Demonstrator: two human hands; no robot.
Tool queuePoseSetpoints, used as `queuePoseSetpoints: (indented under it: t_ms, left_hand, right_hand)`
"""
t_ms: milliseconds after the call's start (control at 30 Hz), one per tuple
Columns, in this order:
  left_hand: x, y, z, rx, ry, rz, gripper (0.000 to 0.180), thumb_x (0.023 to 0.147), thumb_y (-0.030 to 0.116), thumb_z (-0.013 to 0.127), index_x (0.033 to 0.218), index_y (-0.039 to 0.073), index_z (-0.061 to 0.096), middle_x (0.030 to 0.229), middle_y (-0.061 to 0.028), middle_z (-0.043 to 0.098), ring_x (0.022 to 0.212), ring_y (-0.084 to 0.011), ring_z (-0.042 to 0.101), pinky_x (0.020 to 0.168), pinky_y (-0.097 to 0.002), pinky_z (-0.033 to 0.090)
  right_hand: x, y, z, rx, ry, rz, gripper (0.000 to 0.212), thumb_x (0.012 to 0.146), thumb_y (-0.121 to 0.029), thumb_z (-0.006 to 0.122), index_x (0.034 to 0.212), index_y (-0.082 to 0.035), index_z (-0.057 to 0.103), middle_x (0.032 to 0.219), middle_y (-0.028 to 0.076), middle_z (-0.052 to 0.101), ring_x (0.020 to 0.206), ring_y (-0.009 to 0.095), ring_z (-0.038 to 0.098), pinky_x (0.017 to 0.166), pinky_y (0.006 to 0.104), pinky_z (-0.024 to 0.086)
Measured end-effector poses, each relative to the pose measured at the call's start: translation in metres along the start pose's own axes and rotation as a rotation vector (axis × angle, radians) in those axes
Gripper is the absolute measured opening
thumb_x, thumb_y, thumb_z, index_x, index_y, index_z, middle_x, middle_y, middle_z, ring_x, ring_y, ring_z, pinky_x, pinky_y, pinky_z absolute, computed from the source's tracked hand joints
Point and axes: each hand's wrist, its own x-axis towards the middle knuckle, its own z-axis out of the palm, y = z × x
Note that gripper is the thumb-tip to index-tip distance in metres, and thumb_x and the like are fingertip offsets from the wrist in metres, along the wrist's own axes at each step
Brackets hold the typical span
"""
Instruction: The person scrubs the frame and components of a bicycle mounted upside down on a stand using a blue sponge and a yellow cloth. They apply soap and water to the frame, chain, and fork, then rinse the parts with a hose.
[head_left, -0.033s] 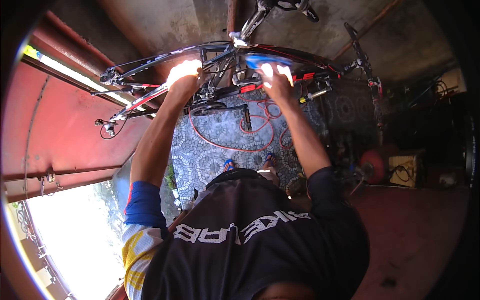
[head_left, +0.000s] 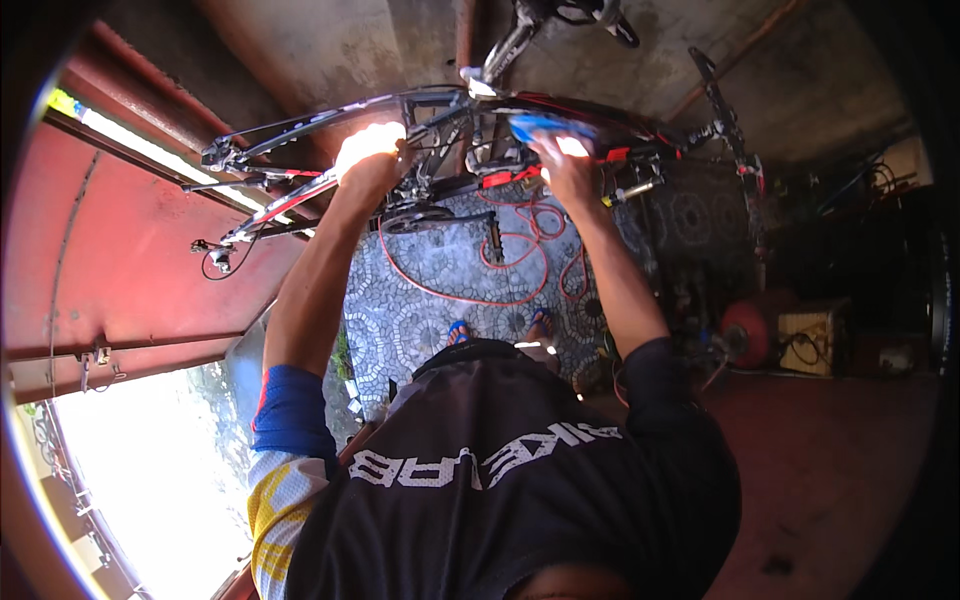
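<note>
Bicycle frame (head_left: pixel 508 178) spans ten o'clock to past one o'clock. At one, the right hand (head_left: pixel 564 164) holds a blurred blue cloth (head_left: pixel 535 127) by its tubes; at eleven, the left hand (head_left: pixel 371 160) sits in glare — whether it grips the frame, I cannot tell. Farther out, a handlebar (head_left: pixel 744 157) shows at two o'clock — a red hose (head_left: pixel 455 299) loops on the patterned floor (head_left: pixel 400 285).
</note>
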Motion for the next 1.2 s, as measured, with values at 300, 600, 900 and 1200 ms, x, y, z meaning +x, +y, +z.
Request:
queuePoseSetpoints:
  t_ms: [300, 600, 900, 1200]
  left_hand:
    - [0.009, 0.005, -0.010, -0.065, -0.099, -0.049, 0.023, 0.089, 0.025, 0.058, 0.091, 0.006, 0.070, 0.091, -0.0181, 0.072, 0.084, -0.0361, 0.071, 0.074, -0.0467, 0.058]
    - [0.019, 0.008, -0.008, -0.063, -0.152, -0.081, 0.017, 0.085, 0.020, 0.065, 0.094, 0.007, 0.071, 0.094, -0.0177, 0.073, 0.086, -0.0357, 0.072, 0.075, -0.0451, 0.059]
    - [0.016, 0.009, -0.011, -0.096, -0.092, -0.061, 0.015, 0.083, 0.017, 0.067, 0.093, 0.006, 0.070, 0.092, -0.0176, 0.073, 0.084, -0.0352, 0.072, 0.076, -0.0443, 0.059]
    - [0.025, 0.012, -0.007, -0.014, -0.204, -0.255, 0.013, 0.082, 0.013, 0.068, 0.094, 0.007, 0.071, 0.095, -0.0161, 0.074, 0.087, -0.0341, 0.073, 0.075, -0.0442, 0.058]
  right_hand:
    - [0.006, 0.019, -0.004, -0.117, -0.006, -0.038, 0.028, 0.087, -0.016, 0.075, 0.114, -0.014, 0.070, 0.099, 0.012, 0.069, 0.096, 0.029, 0.066, 0.076, 0.0468, 0.052]
    - [0.010, 0.032, -0.011, -0.345, -0.081, -0.097, 0.030, 0.086, -0.015, 0.074, 0.115, -0.013, 0.068, 0.106, 0.005, 0.073, 0.095, 0.029, 0.066, 0.087, 0.0422, 0.051]
    - [0.021, 0.023, 0.001, -0.068, 0.002, -0.135, 0.024, 0.087, -0.013, 0.070, 0.111, -0.017, 0.071, 0.098, 0.010, 0.071, 0.096, 0.033, 0.066, 0.086, 0.0458, 0.049]
    - [-0.014, 0.053, -0.023, 0.111, -0.032, 0.095, 0.015, 0.091, -0.015, 0.070, 0.103, -0.006, 0.074, 0.102, 0.013, 0.075, 0.095, 0.032, 0.071, 0.082, 0.0409, 0.057]
